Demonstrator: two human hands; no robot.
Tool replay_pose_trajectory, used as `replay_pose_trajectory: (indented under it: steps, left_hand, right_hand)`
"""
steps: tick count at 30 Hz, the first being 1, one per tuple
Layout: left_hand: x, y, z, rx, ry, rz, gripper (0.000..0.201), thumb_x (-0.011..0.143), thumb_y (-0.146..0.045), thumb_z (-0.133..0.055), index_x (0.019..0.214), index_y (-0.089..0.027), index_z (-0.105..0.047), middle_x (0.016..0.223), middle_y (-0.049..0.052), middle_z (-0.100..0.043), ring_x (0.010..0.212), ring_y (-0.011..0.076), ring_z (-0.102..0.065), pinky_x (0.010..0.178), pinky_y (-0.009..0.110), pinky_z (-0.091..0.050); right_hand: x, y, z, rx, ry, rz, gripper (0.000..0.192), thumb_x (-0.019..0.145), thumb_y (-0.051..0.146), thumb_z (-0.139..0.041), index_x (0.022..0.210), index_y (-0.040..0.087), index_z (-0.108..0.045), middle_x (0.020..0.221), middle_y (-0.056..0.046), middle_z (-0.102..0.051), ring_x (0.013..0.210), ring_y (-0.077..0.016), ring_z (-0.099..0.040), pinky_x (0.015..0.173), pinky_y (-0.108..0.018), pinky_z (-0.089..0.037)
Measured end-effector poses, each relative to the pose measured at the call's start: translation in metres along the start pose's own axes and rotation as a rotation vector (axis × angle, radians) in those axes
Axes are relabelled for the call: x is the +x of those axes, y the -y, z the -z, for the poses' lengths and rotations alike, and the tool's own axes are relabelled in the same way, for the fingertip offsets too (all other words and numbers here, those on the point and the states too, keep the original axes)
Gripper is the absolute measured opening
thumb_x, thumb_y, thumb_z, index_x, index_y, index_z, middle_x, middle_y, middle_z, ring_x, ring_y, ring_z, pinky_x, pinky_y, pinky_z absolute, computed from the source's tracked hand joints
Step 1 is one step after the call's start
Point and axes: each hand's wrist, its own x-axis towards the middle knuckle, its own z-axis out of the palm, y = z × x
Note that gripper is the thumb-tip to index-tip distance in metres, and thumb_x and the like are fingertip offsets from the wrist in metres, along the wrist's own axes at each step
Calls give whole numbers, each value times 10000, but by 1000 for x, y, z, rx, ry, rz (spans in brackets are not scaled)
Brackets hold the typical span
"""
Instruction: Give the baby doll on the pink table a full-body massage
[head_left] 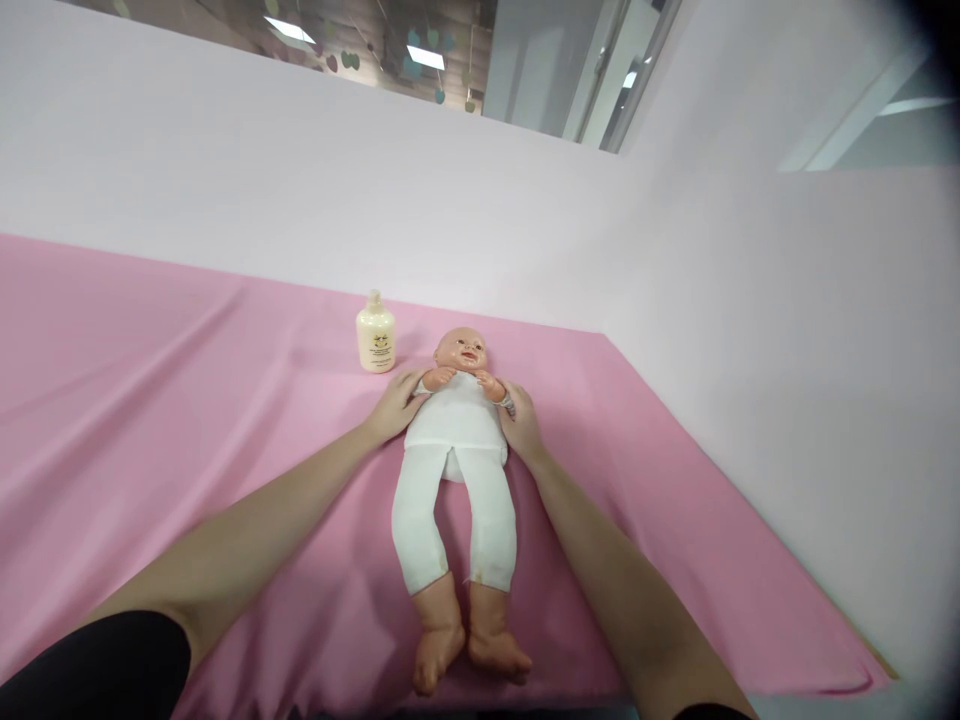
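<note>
A baby doll in white clothes lies on its back on a pink sheet, head away from me and bare feet toward me. My left hand rests against the doll's side by its shoulder. My right hand presses against the doll's other side, under its raised arm. Both hands cup the torso from either side. A cream bottle with a printed label stands upright just left of the doll's head.
White partition walls run behind and along the right of the sheet-covered surface. The sheet's right edge slants toward me. Wrinkled pink sheet stretches to the left.
</note>
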Motion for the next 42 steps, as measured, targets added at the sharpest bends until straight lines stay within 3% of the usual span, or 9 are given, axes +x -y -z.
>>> replay_pose_trajectory:
  steps: [11, 22, 30, 36, 42]
  left_hand:
    - [2, -8, 4, -123, -123, -59, 499, 918, -291, -416, 1396, -171, -336, 1415, 124, -421, 1321, 243, -368, 1128, 426, -245]
    - [1, -11, 8, -6, -109, -129, 448, 919, -319, -417, 1332, -150, -377, 1316, 141, -507, 1223, 248, -472, 1050, 437, -363]
    - [0, -4, 5, 127, -106, -107, 516, 925, -336, -400, 1399, -153, -305, 1354, 155, -461, 1253, 272, -427, 1066, 473, -331]
    - [0, 9, -4, 188, -87, -54, 660, 918, -222, -352, 1490, -130, -35, 1396, 195, -388, 1298, 291, -368, 1093, 515, -280]
    - [0, 13, -6, 193, -64, 4, 700, 883, -187, -375, 1479, -76, -26, 1471, 234, -276, 1378, 323, -259, 1123, 537, -224]
  right_hand:
    - [-2, 8, 4, 144, -114, -84, 538, 894, 280, -456, 1411, 213, -323, 1428, -94, -423, 1321, -210, -390, 1119, -440, -296]
    - [-3, 11, 4, 70, -127, 11, 530, 892, 307, -475, 1397, 204, -350, 1381, -108, -471, 1282, -238, -441, 1085, -445, -356]
    - [-3, 10, 4, 24, -101, 26, 526, 917, 329, -420, 1417, 207, -309, 1399, -112, -445, 1303, -241, -414, 1093, -450, -344]
    - [-3, -3, -4, -86, -17, -123, 667, 936, 366, -324, 1489, 128, -36, 1459, -184, -322, 1371, -273, -304, 1109, -508, -289]
    - [-4, -15, -10, -129, -35, -159, 658, 934, 301, -270, 1482, 124, 47, 1548, -167, -74, 1449, -277, -34, 1141, -554, -184]
